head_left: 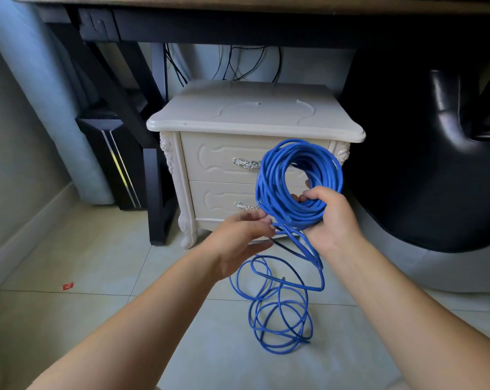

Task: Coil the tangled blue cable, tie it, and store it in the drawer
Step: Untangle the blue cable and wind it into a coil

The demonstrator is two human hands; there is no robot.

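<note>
My right hand (329, 218) grips the lower edge of a thick coil of blue cable (277, 170), held upright in front of a cream nightstand. Just left of the coil, my left hand (245, 235) pinches the strand that runs down from it. The remaining blue cable lies in loose tangled loops (280, 313) on the tiled floor below both hands. Behind the coil are the upper drawer (218, 159) and the lower drawer (218, 201), both closed, each with a silver handle. A white cable tie (249, 104) lies on the nightstand top.
The nightstand (255, 116) stands under a dark desk (238, 12). A black computer tower (114, 159) and desk leg are to its left. A black leather chair (435, 164) fills the right side. A small red scrap (68, 285) lies on the floor tiles at left.
</note>
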